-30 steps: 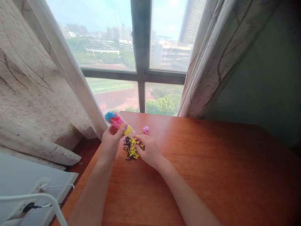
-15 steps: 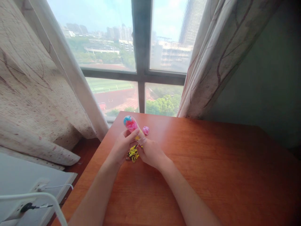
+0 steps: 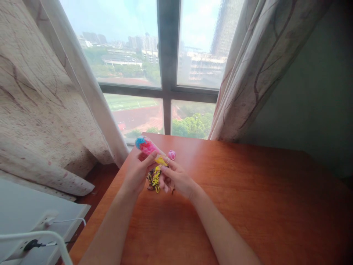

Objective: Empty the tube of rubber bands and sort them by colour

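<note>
A clear, slim bottle point(image 3: 149, 146) holds small rubber bands in blue, red, pink and yellow. My left hand point(image 3: 138, 169) is closed around its middle, and it lies tilted with its rounded end to the upper left. At the bottle's right end, near the yellow bands, the fingers of my right hand point(image 3: 178, 178) are pinched together; what sits between them is too small to make out. Below the bottle, between my hands, a loose pile of yellow and dark rubber bands point(image 3: 156, 178) rests on the table. A pink cap-like piece point(image 3: 171, 155) stands just beyond my right fingertips.
The brown wooden table point(image 3: 248, 198) reaches to a window point(image 3: 167, 73) with patterned curtains point(image 3: 245, 73) on both sides. At the lower left are a white panel with sockets point(image 3: 41, 228), a black plug point(image 3: 31, 244) and a white curved tube point(image 3: 52, 235).
The bottle has swung to a flatter tilt, its rounded end moving left. My right hand has turned, its fingers now showing at the bottle's end, and more of the band pile is visible.
</note>
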The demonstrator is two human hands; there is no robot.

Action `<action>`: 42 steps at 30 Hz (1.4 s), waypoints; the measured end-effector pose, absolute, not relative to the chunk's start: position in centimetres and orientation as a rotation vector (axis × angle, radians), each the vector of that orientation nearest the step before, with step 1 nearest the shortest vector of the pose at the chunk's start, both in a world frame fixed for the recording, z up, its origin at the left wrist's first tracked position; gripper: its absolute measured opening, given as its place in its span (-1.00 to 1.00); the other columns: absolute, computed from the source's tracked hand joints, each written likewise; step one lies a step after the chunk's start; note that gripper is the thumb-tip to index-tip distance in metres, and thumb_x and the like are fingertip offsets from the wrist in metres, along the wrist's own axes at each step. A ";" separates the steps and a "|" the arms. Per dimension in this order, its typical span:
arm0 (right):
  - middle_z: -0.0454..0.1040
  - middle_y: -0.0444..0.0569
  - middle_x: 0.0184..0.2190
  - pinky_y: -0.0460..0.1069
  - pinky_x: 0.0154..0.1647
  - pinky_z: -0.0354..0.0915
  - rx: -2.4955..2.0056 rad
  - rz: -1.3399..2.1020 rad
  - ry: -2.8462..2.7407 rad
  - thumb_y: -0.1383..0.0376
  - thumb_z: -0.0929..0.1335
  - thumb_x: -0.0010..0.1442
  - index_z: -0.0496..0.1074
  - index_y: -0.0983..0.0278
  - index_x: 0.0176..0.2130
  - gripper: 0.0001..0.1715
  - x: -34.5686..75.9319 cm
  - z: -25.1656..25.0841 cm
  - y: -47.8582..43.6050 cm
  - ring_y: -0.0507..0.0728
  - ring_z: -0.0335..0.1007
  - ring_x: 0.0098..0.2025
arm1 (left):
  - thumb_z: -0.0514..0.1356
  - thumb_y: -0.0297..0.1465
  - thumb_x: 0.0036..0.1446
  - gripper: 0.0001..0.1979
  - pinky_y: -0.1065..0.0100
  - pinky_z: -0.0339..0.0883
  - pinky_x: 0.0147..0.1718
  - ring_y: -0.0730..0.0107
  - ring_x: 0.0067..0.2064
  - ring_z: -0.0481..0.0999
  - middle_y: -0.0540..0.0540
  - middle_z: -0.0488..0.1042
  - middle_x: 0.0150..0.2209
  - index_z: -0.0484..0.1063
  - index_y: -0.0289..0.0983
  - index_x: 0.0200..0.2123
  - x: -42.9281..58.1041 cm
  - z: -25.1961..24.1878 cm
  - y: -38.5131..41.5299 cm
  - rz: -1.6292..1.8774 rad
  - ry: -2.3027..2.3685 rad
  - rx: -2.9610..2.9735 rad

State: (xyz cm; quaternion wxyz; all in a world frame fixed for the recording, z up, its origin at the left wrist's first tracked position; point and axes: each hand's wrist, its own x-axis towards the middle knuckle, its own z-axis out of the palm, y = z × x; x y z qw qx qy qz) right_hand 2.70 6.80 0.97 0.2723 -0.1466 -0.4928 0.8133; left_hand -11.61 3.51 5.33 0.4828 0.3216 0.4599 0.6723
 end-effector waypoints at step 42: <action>0.48 -0.16 -0.50 -0.14 -0.42 0.22 -0.914 1.013 -1.961 0.36 0.33 0.15 0.55 0.25 -0.08 -0.67 3.9 0.4 7.3 -0.01 0.32 -0.51 | 0.40 -0.15 -0.10 -0.62 0.31 0.45 -0.26 0.15 -0.26 0.62 -0.07 0.65 -0.32 0.57 -0.23 -0.23 -14.0 7.0 1.9 1.532 1.992 1.342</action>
